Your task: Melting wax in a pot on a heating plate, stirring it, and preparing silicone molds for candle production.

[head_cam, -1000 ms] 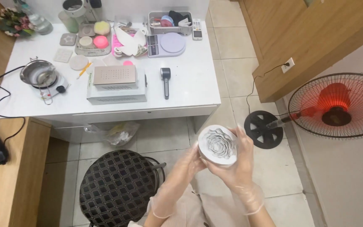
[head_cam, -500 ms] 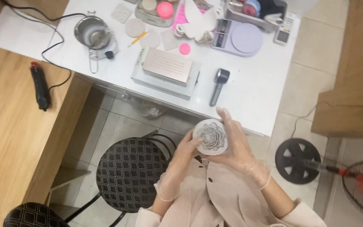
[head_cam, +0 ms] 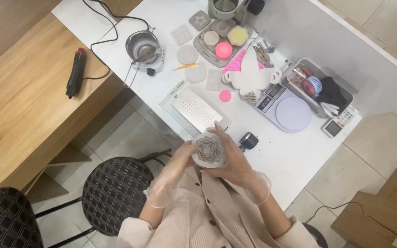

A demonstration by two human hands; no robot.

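rose-shaped mould (head_cam: 209, 151) gripped lower-middle of frame | left hand (head_cam: 180, 161) closed on its left edge | right hand (head_cam: 233, 160) cupped round its right | white desk (head_cam: 295, 160) edge just behind

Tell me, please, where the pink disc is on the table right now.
In the head view, the pink disc lies flat on the white table, up from the hands, between the perforated box and the scale.

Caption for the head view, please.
Both gloved hands, left and right, hold a round rose-shaped mould above the white table.
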